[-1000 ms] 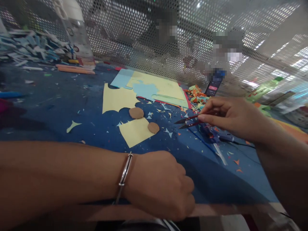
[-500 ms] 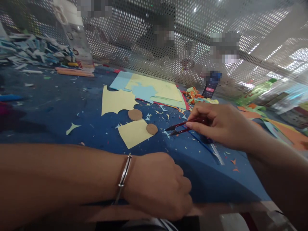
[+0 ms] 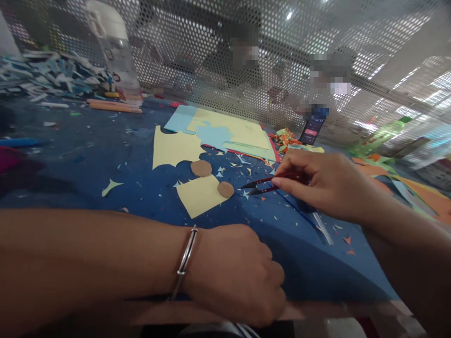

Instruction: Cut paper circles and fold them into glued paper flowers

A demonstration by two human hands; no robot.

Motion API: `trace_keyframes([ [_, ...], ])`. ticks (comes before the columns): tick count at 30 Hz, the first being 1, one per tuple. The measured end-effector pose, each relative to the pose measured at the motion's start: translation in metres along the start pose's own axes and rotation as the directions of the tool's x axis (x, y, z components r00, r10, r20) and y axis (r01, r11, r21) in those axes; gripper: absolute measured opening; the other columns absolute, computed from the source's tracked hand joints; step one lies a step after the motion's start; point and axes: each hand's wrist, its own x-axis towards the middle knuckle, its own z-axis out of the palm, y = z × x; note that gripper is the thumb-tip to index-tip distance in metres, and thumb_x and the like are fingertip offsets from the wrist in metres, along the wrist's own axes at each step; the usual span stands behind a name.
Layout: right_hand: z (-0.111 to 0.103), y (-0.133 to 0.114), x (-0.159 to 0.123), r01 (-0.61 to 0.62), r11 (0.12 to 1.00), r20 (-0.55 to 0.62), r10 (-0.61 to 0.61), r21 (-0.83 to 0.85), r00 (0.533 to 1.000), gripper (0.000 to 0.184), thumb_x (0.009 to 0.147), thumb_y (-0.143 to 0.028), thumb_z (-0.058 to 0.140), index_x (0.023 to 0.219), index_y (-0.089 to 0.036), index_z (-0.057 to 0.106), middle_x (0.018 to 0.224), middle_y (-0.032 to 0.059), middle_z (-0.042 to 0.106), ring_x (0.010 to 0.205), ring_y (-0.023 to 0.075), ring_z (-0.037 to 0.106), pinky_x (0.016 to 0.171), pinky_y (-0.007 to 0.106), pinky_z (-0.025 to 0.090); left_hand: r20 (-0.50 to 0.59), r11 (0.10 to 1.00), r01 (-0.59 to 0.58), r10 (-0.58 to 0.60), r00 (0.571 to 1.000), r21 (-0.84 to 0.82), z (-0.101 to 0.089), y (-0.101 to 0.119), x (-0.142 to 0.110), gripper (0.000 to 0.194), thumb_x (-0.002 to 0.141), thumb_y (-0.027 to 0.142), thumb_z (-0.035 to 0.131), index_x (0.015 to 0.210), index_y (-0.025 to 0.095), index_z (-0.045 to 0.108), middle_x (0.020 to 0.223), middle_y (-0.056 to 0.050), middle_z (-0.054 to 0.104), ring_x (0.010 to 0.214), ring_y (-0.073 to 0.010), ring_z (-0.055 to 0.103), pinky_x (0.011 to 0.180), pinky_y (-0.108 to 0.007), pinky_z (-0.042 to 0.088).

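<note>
My right hand (image 3: 326, 185) pinches a pair of small red snips (image 3: 262, 185), blades apart and pointing left, just above the blue table (image 3: 105, 155). The blade tips sit a little right of a brown paper disc (image 3: 226, 189) resting on the corner of a yellow paper square (image 3: 199, 197). A second brown disc (image 3: 201, 168) lies just behind it, below a cut yellow sheet (image 3: 172, 148). My left hand (image 3: 239, 272), with a metal bangle (image 3: 186, 258) at the wrist, rests as a fist at the table's near edge; its fingers curl under, out of sight.
Stacked yellow and light blue sheets (image 3: 229, 131) lie at the back centre. A phone (image 3: 310, 130) leans against the perforated metal screen (image 3: 211, 56). Paper scraps pile at the far left (image 3: 52, 77) and orange ones at the right (image 3: 423, 197). A blue tool (image 3: 317, 220) lies under my right hand.
My right hand carried the snips leftward and down toward the nearer brown disc, then held almost still. My left hand has stayed put.
</note>
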Motion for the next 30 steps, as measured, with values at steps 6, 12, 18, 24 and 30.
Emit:
trace_keyframes([
  [6,0.004,0.0,0.004,-0.005,0.998,0.0,0.005,0.061,1.0,0.013,0.085,-0.036,0.062,0.081,-0.025,0.061,0.07,0.0006,0.066,0.062,0.0186,0.06,0.059,0.034,0.042,-0.034,1.0,-0.01,0.01,0.999,0.003,0.003,-0.001,-0.001,0.013,0.086,0.02,0.069,0.073,0.018,0.065,0.07,-0.001,0.066,0.057,-0.0181,0.056,0.042,-0.036,0.036],
  [12,-0.009,0.019,0.001,-0.056,0.993,-0.167,0.072,0.101,0.983,0.017,0.084,-0.04,0.067,0.081,-0.024,0.063,0.073,0.0022,0.066,0.064,0.018,0.06,0.061,0.034,0.044,-0.014,1.0,-0.007,0.008,1.0,0.007,0.001,-0.001,0.0,0.014,0.086,0.02,0.068,0.073,0.019,0.065,0.07,-0.001,0.065,0.059,-0.0187,0.057,0.044,-0.036,0.036],
  [18,-0.022,0.051,0.005,-0.157,0.987,-0.197,0.148,-0.033,0.969,0.019,0.081,-0.039,0.066,0.081,-0.02,0.066,0.074,0.0057,0.066,0.066,0.0188,0.06,0.065,0.037,0.043,-0.013,1.0,-0.016,0.016,1.0,0.007,0.0,-0.002,0.0,0.015,0.086,0.018,0.067,0.071,0.018,0.064,0.068,-0.001,0.063,0.056,-0.0178,0.054,0.042,-0.035,0.035],
  [24,-0.016,0.074,0.01,-0.191,0.975,-0.144,0.174,-0.111,0.974,0.018,0.08,-0.038,0.065,0.078,-0.02,0.064,0.073,0.0067,0.068,0.066,0.0194,0.059,0.064,0.036,0.042,-0.026,1.0,-0.011,0.011,1.0,0.0,0.001,-0.001,-0.001,0.014,0.086,0.018,0.067,0.071,0.018,0.065,0.068,-0.001,0.064,0.056,-0.0185,0.055,0.042,-0.036,0.036],
  [30,-0.016,0.076,0.014,-0.203,0.974,-0.147,0.187,-0.101,0.971,0.02,0.082,-0.039,0.065,0.081,-0.019,0.063,0.075,0.0077,0.068,0.066,0.019,0.059,0.064,0.036,0.041,0.009,1.0,-0.008,0.008,1.0,-0.004,0.001,-0.003,-0.001,0.013,0.085,0.019,0.068,0.073,0.017,0.065,0.069,-0.002,0.064,0.056,-0.0178,0.054,0.043,-0.035,0.037],
])
